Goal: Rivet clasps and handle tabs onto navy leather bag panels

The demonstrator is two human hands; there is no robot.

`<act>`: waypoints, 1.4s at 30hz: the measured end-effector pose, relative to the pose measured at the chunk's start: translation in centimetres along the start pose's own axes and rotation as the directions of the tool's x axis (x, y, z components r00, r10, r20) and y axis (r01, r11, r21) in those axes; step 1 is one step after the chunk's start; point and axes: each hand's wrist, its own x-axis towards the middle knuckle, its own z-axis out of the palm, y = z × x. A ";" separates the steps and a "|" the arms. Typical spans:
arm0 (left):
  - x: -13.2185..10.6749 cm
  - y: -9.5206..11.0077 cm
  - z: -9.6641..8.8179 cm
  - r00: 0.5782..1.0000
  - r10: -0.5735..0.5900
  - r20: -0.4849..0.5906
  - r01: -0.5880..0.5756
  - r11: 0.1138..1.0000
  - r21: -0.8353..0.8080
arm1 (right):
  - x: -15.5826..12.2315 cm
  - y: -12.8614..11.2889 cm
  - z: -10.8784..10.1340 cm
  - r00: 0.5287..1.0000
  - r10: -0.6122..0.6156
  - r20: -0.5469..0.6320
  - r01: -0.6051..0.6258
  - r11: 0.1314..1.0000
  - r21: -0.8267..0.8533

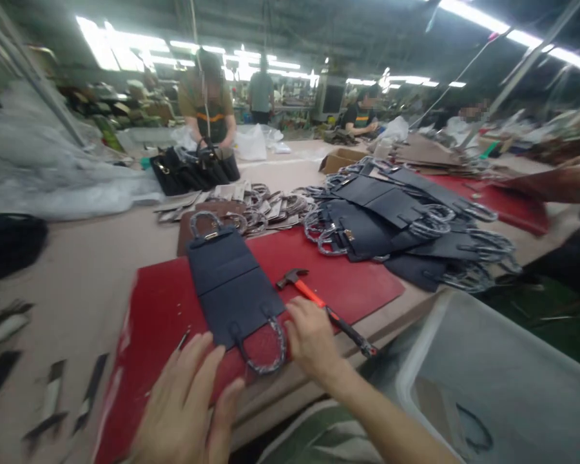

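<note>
I see a bag piece on a mat, a hammer right of it, more pieces piled behind the hammer.

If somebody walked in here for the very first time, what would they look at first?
Probably the bright red mat on the table, with a dark blue bag piece lying on it. Just right of that piece, the orange-and-black hammer stands out too. Farther back on the right, a big heap of similar dark blue pieces would catch the eye.
</note>
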 end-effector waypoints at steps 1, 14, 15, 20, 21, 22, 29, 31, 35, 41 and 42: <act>-0.6 -0.7 0.3 0.998 -0.042 0.049 0.039 0.998 0.058 | 0.0 1.9 -0.4 0.996 0.086 -0.008 -0.086 0.993 -0.081; -6.3 0.2 6.8 0.946 -0.083 0.314 0.043 0.990 0.133 | 0.9 13.1 -1.7 0.975 0.206 0.081 -0.147 0.876 -0.459; -6.4 0.2 7.0 0.950 -0.075 0.304 0.032 0.989 0.145 | 0.8 12.6 -1.5 0.977 0.204 0.057 -0.153 0.866 -0.476; -6.7 0.7 8.1 0.973 -0.037 0.228 -0.014 0.976 0.219 | -0.8 7.7 0.5 0.997 -0.026 -0.069 0.004 0.954 -0.301; -6.9 0.9 8.2 0.976 -0.035 0.216 -0.014 0.975 0.222 | -1.0 6.6 1.0 0.994 -0.073 -0.083 0.054 0.976 -0.211; -7.0 1.1 8.3 0.977 -0.035 0.211 -0.012 0.976 0.219 | -1.0 5.6 1.6 0.990 -0.106 -0.092 0.095 0.989 -0.115; -7.8 2.4 7.9 0.968 -0.045 0.245 0.009 0.989 0.149 | 1.0 1.0 4.1 0.984 -0.172 0.047 0.159 0.965 0.210; -8.0 2.6 7.6 0.967 -0.050 0.249 0.018 0.992 0.129 | 0.9 0.3 4.5 0.975 -0.194 0.104 0.175 0.970 0.170; -7.9 3.1 6.5 0.957 -0.093 0.274 0.076 0.994 0.074 | 0.1 -0.2 4.7 0.968 -0.213 0.134 0.201 0.975 0.098; -7.6 3.2 5.3 0.941 -0.066 0.332 0.056 0.998 0.041 | -0.1 0.5 3.8 0.952 -0.226 0.206 0.215 0.974 0.077; -7.6 3.2 5.4 0.941 -0.040 0.336 0.019 0.998 0.065 | -0.1 0.7 3.6 0.951 -0.222 0.216 0.209 0.974 0.083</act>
